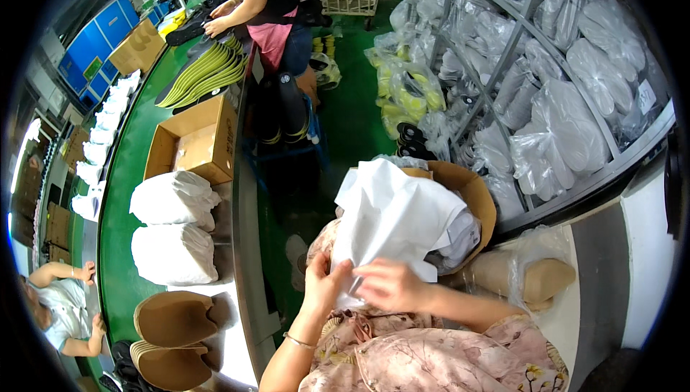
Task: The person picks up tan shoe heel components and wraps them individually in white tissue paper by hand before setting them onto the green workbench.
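At the packing bench beside the green conveyor (122, 248): both hands working white tissue paper (392, 216).

Looks like the separate-a-sheet step; the paper stack sits in the lap, over a brown fibre shoe form (474, 194). Left hand (323, 284) pinches the lower edge, thumb and fingers closed on the sheet. Right hand (392, 284) also closed on that edge, fingers curled over it. Next move probably needs a clean peel of one layer without tearing. Wrapped white bundles (175, 230) lie on the belt.
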Tool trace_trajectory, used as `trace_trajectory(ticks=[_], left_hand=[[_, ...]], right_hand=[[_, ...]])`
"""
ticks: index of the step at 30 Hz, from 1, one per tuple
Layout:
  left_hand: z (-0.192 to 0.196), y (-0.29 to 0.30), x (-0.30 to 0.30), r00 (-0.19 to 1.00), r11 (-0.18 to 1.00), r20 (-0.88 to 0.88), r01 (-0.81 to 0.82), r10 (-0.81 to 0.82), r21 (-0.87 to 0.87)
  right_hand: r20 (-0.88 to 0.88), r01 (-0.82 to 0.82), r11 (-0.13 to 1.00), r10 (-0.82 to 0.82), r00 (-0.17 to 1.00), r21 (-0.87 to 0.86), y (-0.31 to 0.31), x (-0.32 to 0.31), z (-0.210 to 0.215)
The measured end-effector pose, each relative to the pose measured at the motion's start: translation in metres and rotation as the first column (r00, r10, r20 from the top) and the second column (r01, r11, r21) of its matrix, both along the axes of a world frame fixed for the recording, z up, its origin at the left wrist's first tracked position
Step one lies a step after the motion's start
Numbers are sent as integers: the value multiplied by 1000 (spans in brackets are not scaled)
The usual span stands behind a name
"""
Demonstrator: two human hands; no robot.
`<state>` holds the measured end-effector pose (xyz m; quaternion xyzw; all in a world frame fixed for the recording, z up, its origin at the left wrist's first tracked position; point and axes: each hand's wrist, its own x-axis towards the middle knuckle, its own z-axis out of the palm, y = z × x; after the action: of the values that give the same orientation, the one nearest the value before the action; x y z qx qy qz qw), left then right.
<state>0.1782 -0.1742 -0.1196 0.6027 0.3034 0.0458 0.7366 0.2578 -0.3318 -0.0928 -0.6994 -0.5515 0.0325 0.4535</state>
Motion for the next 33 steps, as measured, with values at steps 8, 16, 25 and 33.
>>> trace_trajectory(ticks=[8,16,25,33], left_hand=[[8,26,-20,967,962,-95,245,-235,117],[13,41,-29,973,975,-116,210,-200,79],[7,62,-35,952,949,34,-300,305,-101],[3,60,-29,944,940,13,-327,329,-95]], right_hand=[[-95,332,872,-388,917,-361,-41,208,-41],[-668,-76,868,-319,672,-490,-17,180,-103],[239,783,566,-748,620,-258,-80,174,-178],[440,414,173,157,884,-894,-112,90,-265]])
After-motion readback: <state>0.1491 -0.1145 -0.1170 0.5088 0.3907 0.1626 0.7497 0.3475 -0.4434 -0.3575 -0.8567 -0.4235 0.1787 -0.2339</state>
